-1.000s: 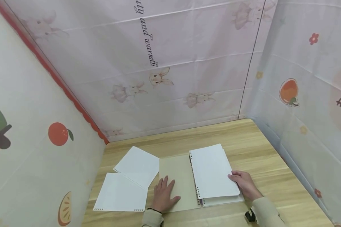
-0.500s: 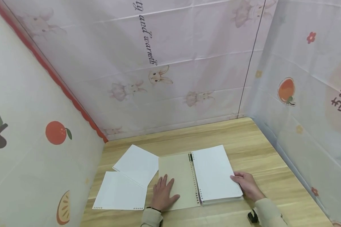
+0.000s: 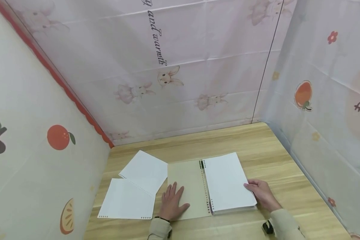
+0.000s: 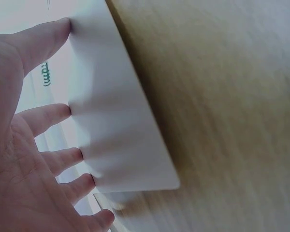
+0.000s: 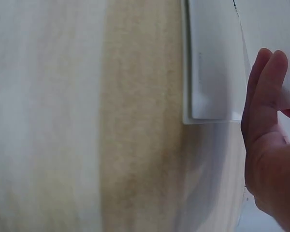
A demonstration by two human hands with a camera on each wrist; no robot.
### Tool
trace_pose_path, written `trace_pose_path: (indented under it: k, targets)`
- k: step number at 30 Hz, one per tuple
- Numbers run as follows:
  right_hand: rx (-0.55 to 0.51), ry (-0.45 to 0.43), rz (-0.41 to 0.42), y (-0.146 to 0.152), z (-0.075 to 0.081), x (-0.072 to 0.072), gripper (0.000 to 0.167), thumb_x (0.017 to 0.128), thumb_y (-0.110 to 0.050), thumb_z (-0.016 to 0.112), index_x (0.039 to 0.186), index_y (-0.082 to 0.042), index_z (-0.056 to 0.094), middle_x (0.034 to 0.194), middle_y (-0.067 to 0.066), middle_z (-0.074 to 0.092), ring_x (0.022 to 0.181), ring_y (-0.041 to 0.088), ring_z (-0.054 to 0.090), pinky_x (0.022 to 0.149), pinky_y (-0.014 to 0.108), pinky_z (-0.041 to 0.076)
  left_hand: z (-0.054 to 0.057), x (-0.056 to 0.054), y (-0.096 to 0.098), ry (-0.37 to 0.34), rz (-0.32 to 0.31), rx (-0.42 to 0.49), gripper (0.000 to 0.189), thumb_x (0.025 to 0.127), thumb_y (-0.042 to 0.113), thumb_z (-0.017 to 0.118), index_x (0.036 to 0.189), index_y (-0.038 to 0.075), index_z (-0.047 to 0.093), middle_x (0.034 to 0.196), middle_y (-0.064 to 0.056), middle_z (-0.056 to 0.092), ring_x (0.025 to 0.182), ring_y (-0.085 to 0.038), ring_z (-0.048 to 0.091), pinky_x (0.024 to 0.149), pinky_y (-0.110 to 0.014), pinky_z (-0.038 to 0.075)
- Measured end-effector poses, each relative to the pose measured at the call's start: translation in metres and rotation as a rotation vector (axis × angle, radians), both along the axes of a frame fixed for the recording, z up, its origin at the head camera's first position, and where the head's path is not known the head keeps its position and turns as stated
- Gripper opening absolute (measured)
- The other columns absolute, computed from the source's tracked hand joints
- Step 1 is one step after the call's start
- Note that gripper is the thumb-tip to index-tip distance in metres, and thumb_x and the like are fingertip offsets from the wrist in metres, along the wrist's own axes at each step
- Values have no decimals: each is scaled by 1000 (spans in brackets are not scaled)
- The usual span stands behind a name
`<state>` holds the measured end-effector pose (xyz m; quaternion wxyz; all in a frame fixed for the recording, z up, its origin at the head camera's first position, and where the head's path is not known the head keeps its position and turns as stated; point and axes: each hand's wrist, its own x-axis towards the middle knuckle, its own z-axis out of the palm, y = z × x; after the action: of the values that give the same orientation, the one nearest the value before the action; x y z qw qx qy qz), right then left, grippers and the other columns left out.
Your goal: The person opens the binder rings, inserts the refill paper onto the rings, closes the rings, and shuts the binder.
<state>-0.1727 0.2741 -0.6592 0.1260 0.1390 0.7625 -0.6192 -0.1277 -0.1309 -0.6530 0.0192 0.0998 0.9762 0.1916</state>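
Note:
A loose-leaf binder lies open on the table, its beige cover [image 3: 187, 190] to the left and a white loose-leaf sheet [image 3: 228, 181] over the pages on the right. My left hand [image 3: 171, 203] rests on the cover with fingers spread; in the left wrist view its fingertips [image 4: 63, 111] touch the pale surface. Dark rings [image 3: 201, 164] show along the spine, close to the sheet's punched holes. My right hand [image 3: 262, 193] pinches the sheet's right edge, thumb on top and fingers underneath. In the right wrist view the sheet stands slightly raised over the page stack [image 5: 217, 72].
Two loose punched sheets, one upper [image 3: 147, 170] and one lower [image 3: 127, 200], overlap left of the binder. The wooden table [image 3: 228, 136] meets printed cloth walls [image 3: 183, 120] at the back and sides. A black strap [image 3: 267, 228] sits by the right sleeve.
The right hand has shifted slightly right with the sheet and lowered it onto the stack. The sheet's left edge has come off the spine, uncovering the rings. The left hand stays put.

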Motion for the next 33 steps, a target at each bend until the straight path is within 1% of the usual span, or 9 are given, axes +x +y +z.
trace_pose_path:
  k: [5,8,16,19,24,29,33]
  targets:
    - [-25,-3,5,1,1,-2,51,99,-15,68,134,18,53,108,19,77,85,12,72,73,28,62,1,0,0,-12,5,18,76,87,48,77,148,10,55,163,-26,36,150,-52,32,114,-75,30]
    - [-39,-14,-4,1,1,-4,49,99,-13,67,134,18,53,106,19,77,84,13,72,73,29,62,2,-1,0,-20,8,10,76,87,49,77,149,11,55,164,-25,36,151,-51,31,115,-74,30]
    - [35,-5,11,0,1,-5,47,100,-13,66,133,18,54,112,26,74,89,15,72,75,27,61,0,-1,1,-31,17,11,77,86,50,78,149,12,55,165,-25,36,152,-51,30,115,-74,30]
    - [65,1,14,0,1,-5,46,99,-13,66,132,18,55,112,26,74,89,15,71,75,27,60,-1,0,0,-19,13,10,76,86,49,79,148,10,56,163,-26,37,151,-51,32,114,-75,31]
    - [121,21,28,1,3,-5,43,99,-12,67,129,18,58,106,23,75,88,13,70,73,23,58,1,-1,0,4,3,7,76,85,48,79,147,10,56,162,-27,38,149,-52,34,112,-75,33]
    - [182,56,32,2,5,-5,39,96,-10,68,123,17,61,99,20,76,84,12,67,70,20,54,1,-2,0,-17,7,6,76,86,49,78,148,11,55,164,-25,36,151,-51,32,114,-74,31]
    - [222,77,31,2,6,-4,36,94,-8,69,121,16,64,94,16,76,80,10,65,67,19,53,2,-1,0,-19,6,13,75,86,47,78,148,11,55,164,-26,36,151,-51,31,114,-75,30]
